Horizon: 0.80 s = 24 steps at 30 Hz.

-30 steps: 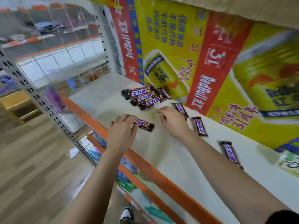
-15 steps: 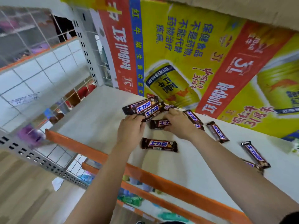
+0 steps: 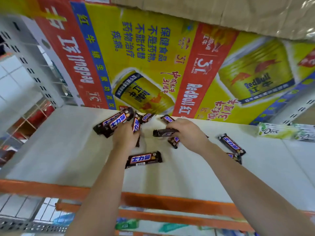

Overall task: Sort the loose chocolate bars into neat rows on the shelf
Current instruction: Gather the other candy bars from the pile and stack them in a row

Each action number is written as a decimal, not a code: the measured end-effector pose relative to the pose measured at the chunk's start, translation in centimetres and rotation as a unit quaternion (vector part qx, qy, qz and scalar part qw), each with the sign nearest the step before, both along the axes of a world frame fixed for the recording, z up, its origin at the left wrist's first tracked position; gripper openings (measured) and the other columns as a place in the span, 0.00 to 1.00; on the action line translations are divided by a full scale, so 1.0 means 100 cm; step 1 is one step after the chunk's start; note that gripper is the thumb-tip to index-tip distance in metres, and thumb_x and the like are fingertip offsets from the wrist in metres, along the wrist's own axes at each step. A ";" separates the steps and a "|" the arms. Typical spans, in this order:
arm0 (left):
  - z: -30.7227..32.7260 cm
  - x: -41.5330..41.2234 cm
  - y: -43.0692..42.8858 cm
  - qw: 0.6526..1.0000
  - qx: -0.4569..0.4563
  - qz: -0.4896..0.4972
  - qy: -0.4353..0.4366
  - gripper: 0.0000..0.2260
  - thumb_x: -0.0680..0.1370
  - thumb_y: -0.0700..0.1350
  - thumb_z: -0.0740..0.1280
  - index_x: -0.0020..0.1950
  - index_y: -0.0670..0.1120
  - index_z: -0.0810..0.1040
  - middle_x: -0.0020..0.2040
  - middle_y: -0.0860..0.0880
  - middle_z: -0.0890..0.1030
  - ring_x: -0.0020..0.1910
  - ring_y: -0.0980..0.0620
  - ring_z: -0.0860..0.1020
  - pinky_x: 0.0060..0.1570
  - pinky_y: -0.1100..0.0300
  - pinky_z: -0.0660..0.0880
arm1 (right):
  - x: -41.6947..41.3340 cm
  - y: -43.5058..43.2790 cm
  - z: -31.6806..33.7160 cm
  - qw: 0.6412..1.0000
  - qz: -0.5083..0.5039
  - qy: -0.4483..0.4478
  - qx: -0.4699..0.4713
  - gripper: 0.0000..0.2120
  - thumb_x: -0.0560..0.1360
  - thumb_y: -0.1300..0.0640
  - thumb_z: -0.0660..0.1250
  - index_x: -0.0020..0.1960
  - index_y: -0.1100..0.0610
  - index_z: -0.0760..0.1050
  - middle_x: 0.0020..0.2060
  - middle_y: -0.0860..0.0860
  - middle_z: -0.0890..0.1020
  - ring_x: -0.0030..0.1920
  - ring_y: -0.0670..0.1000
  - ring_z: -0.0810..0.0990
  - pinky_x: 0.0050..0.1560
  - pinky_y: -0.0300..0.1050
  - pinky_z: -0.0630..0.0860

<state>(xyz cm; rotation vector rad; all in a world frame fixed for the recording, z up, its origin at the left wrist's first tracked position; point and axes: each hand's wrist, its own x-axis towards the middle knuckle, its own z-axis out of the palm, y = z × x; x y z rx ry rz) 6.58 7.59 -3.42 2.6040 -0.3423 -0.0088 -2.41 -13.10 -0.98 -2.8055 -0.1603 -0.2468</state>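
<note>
Brown wrappers now fill both your grips: left hand [image 3: 126,138] round a Snickers bar [image 3: 136,125] by the back pile [image 3: 110,124], right hand [image 3: 189,133] round a second bar [image 3: 162,133] (one loose bar [image 3: 144,159] waits on the shelf [image 3: 59,150]), so two more to row up.

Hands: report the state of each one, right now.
Left hand: closed, gripping a lengthwise bar.
Right hand: closed, holding a crosswise bar.
</note>
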 end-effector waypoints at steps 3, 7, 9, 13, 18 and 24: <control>0.008 -0.012 -0.016 0.999 -0.042 0.028 -0.006 0.14 0.78 0.44 0.64 0.59 0.36 0.72 0.57 0.36 0.74 0.57 0.38 0.73 0.50 0.49 0.69 | -0.021 -0.027 0.003 0.998 -0.051 -0.022 0.027 0.14 0.72 0.63 0.68 0.57 0.56 0.77 0.50 0.55 0.81 0.53 0.57 0.75 0.52 0.45 0.68; 0.011 -0.045 -0.052 0.986 -0.139 0.083 -0.027 0.09 0.79 0.41 0.60 0.57 0.38 0.71 0.56 0.38 0.76 0.52 0.38 0.75 0.42 0.52 0.66 | -0.062 -0.069 0.004 0.992 -0.119 -0.036 0.035 0.14 0.72 0.63 0.68 0.56 0.54 0.77 0.50 0.52 0.81 0.52 0.55 0.75 0.47 0.41 0.64; 0.010 -0.062 -0.077 0.984 -0.164 0.056 -0.041 0.07 0.79 0.41 0.61 0.56 0.41 0.71 0.53 0.41 0.78 0.49 0.39 0.76 0.41 0.52 0.70 | -0.089 -0.091 0.004 0.988 -0.145 -0.042 0.031 0.14 0.72 0.63 0.68 0.56 0.54 0.77 0.49 0.52 0.81 0.52 0.56 0.75 0.49 0.44 0.68; 0.018 -0.110 -0.150 0.987 -0.135 -0.051 -0.075 0.05 0.77 0.41 0.64 0.52 0.45 0.74 0.47 0.43 0.80 0.47 0.40 0.77 0.42 0.50 0.73 | -0.158 -0.150 0.001 0.976 -0.213 -0.039 0.040 0.11 0.72 0.61 0.67 0.54 0.54 0.78 0.48 0.52 0.81 0.51 0.56 0.76 0.45 0.46 0.68; 0.023 -0.191 -0.248 0.979 -0.098 -0.150 -0.096 0.04 0.75 0.42 0.67 0.49 0.48 0.75 0.46 0.48 0.82 0.47 0.43 0.78 0.43 0.50 0.73 | -0.253 -0.228 -0.001 0.964 -0.264 -0.013 0.013 0.08 0.73 0.58 0.68 0.53 0.54 0.79 0.46 0.53 0.82 0.50 0.57 0.76 0.42 0.46 0.64; 0.014 -0.272 -0.336 0.969 -0.048 -0.220 -0.098 0.04 0.76 0.44 0.66 0.50 0.51 0.75 0.49 0.49 0.81 0.51 0.45 0.77 0.46 0.54 0.65 | -0.339 -0.314 -0.009 0.946 -0.322 -0.015 -0.025 0.08 0.71 0.61 0.69 0.50 0.57 0.81 0.44 0.55 0.80 0.48 0.58 0.77 0.46 0.47 0.70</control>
